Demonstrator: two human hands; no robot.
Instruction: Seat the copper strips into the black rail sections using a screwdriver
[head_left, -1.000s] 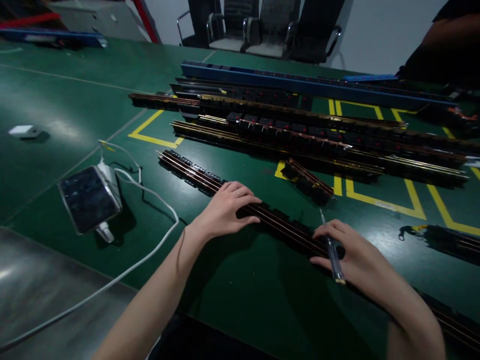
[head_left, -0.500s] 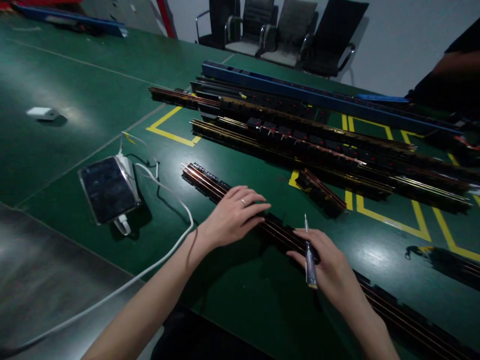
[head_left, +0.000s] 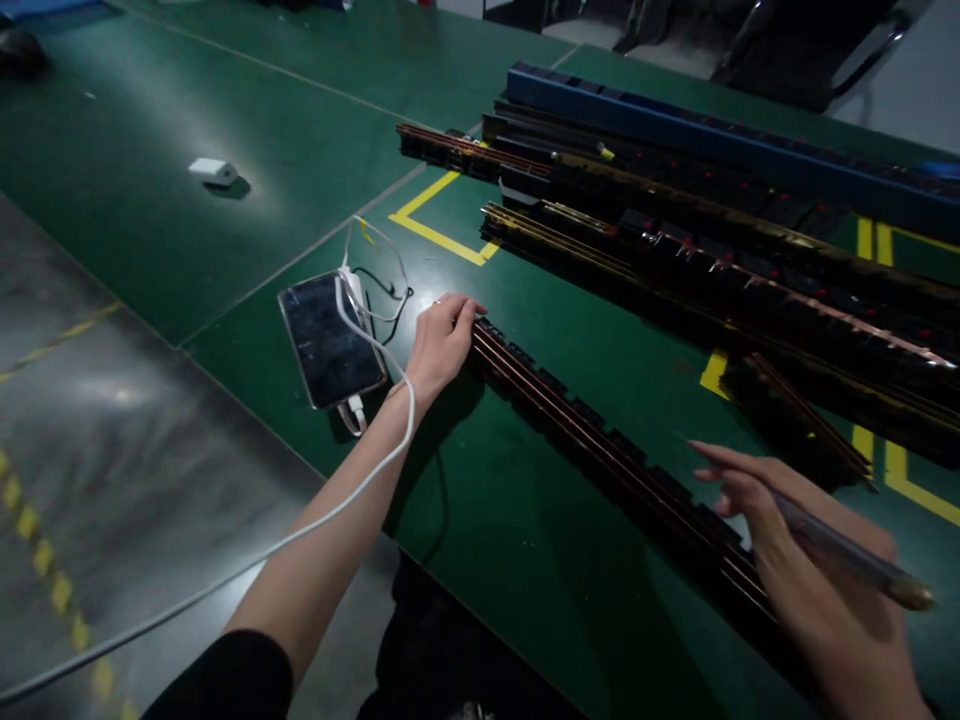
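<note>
A long black strip with copper rails point(head_left: 592, 440) lies slantwise across the green table point(head_left: 225, 230) in front of me. My left hand point(head_left: 439, 340) grips its near left end with curled fingers. My right hand point(head_left: 795, 550) rests over the strip at the lower right and holds a clear-handled screwdriver point(head_left: 847, 555), its shaft pointing left between the fingers. A white cable point(head_left: 360, 480) lies over my left forearm.
A phone point(head_left: 330, 340) on its charging cable lies just left of my left hand. Several more long black strips point(head_left: 712, 270) and a blue channel point(head_left: 720, 150) are stacked behind. A short strip piece point(head_left: 802, 420) lies at right. A small white block point(head_left: 212, 171) sits far left.
My left hand slid from the middle of the strip to its left end. The view swung left and down. My right hand with the screwdriver shifted right along the strip.
</note>
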